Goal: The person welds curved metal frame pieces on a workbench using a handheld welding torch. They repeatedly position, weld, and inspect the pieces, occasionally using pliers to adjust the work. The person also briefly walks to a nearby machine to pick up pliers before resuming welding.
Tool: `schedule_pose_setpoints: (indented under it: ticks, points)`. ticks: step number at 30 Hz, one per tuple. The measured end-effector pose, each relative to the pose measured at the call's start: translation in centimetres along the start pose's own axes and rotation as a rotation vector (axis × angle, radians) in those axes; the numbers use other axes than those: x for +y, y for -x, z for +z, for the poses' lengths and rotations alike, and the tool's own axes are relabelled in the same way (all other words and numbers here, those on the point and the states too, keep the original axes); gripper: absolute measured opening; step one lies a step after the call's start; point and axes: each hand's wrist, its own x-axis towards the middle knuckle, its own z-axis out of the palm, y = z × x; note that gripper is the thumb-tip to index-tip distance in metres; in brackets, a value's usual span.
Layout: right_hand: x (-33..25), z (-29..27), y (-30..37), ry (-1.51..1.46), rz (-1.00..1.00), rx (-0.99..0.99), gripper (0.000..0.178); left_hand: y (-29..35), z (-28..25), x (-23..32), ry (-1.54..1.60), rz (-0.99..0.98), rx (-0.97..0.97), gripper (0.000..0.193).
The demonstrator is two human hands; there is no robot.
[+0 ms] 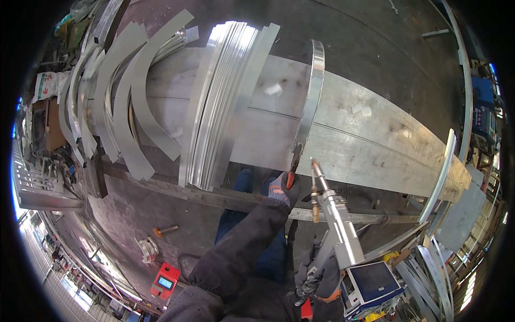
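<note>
My left hand (280, 191), in a dark glove with orange and pale patches, is closed round red-handled pliers (291, 178). Their dark jaws meet the near end of a curved metal strip (309, 102), which stands on edge across the long metal table (354, 147). My right hand (324, 282), low in the picture and partly hidden, wears a dark glove with an orange cuff. It grips a silver handheld welding torch (340, 228), whose copper nozzle (315, 166) points up and away, close right of the pliers and apart from the strip.
A thick bundle of curved strips (222, 102) lies across the table to the left, beside wide curved plates (142, 86). Another strip (442, 174) lies at the right end. On the floor are a hammer (165, 231) and a red box with a display (165, 280). A white-and-blue machine (373, 287) stands lower right.
</note>
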Motion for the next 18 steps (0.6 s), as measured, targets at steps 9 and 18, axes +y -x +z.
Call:
schedule_pose_setpoints:
  ticks: [9,18]
  points:
    - [-10.9,-0.1,-10.6,0.149,-0.399,-0.116,0.043,2.2,-2.1,0.7,0.219,0.087,0.033,0.023]
    - [-15.6,-4.8,-25.3,0.035,-0.156,-0.21,0.043,12.2,-7.6,3.0,0.013,0.064,0.077,0.022]
